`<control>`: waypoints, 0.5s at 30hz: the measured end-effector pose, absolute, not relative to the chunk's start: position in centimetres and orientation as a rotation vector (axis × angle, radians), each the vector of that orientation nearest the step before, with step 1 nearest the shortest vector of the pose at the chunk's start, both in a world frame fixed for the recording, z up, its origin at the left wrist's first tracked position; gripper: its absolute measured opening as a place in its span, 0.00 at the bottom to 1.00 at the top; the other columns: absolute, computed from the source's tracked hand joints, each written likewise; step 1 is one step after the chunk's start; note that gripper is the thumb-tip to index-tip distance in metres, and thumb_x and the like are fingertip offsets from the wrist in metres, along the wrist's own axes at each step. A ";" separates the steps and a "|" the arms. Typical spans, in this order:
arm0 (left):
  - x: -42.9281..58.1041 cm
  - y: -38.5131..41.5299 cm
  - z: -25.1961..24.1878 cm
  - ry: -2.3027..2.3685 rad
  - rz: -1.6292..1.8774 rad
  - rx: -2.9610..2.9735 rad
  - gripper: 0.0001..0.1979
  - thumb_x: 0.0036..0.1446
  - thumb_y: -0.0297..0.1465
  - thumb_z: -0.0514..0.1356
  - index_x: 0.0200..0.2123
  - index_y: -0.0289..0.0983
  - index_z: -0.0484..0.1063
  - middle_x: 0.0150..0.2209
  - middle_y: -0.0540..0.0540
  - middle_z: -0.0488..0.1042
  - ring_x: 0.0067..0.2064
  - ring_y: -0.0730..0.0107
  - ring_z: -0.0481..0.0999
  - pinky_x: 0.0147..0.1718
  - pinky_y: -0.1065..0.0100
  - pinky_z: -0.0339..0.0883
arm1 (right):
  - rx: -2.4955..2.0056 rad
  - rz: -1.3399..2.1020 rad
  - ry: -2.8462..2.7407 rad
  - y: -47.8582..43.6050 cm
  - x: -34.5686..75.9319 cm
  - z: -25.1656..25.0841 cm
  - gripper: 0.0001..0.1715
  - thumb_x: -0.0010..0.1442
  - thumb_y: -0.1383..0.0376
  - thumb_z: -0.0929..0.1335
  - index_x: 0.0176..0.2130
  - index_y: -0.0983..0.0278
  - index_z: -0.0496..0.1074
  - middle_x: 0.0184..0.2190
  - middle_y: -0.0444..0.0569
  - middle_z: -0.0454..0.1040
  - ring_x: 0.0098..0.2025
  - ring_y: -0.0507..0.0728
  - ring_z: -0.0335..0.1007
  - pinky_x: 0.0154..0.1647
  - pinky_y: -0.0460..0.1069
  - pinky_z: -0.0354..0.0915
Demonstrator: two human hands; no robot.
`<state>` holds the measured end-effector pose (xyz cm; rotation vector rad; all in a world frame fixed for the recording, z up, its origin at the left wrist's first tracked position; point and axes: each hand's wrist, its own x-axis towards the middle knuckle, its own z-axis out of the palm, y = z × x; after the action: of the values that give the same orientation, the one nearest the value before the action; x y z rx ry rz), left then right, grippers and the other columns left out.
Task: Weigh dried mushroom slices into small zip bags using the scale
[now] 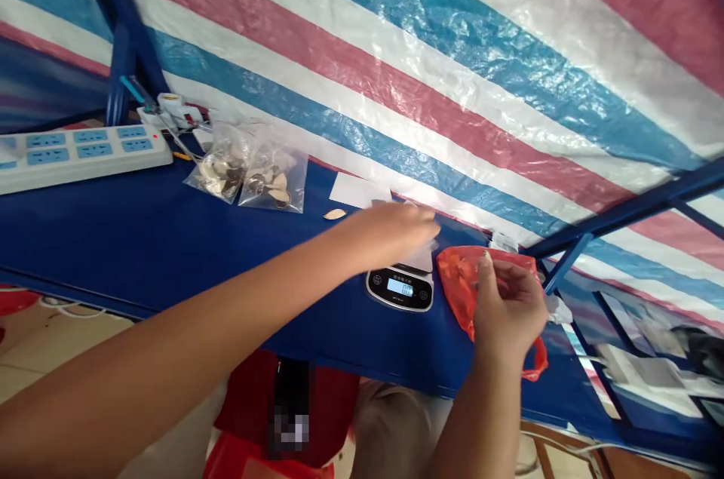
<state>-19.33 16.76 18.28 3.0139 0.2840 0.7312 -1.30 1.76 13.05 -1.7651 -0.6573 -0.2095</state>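
A black and silver digital scale (400, 290) with a lit display rests on the blue table. My left hand (399, 231) reaches over its weighing plate, blurred by motion, its fingers too smeared to read. To the right lies an open red plastic bag (457, 287). Over this bag my right hand (509, 305) has its thumb and fingers curled, with a small pale piece (486, 259) at the thumb tip. One pale slice (335, 214) sits on the table left of the scale, beside a white paper (360, 190).
Two clear bags of pale and dark slices (272, 181) lie at the back left, near a white power strip (84, 151). A striped plastic sheet (362, 72) hangs behind the table. Blue metal bars (611, 215) cross at the right.
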 end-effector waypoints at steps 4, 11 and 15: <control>-16.8 13.6 12.1 0.245 0.587 3.123 0.13 0.60 0.14 0.55 0.37 0.35 0.76 0.37 0.43 0.77 0.36 0.64 0.79 0.30 0.64 0.69 | -1.820 -0.104 -0.650 1.7 0.5 11.0 0.27 0.56 0.44 0.77 0.38 0.64 0.76 0.36 0.56 0.82 0.30 0.58 0.76 0.33 0.53 0.71; -14.7 12.1 9.7 0.105 1.061 3.166 0.15 0.66 0.15 0.53 0.45 0.34 0.75 0.39 0.45 0.78 0.36 0.68 0.78 0.37 0.66 0.73 | -1.813 -0.045 -0.736 2.0 0.1 11.0 0.26 0.58 0.45 0.75 0.38 0.65 0.77 0.36 0.55 0.82 0.29 0.56 0.74 0.32 0.51 0.69; -15.4 12.8 10.5 0.115 1.211 2.985 0.08 0.72 0.31 0.57 0.43 0.36 0.75 0.39 0.45 0.80 0.39 0.66 0.80 0.40 0.64 0.73 | -1.784 -0.013 -0.762 1.9 0.2 10.7 0.25 0.60 0.45 0.74 0.39 0.65 0.76 0.38 0.55 0.82 0.32 0.56 0.75 0.35 0.51 0.70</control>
<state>-15.37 12.80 10.47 2.9849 0.1153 1.2114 0.21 1.93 10.69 -1.7836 -0.7619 -0.0131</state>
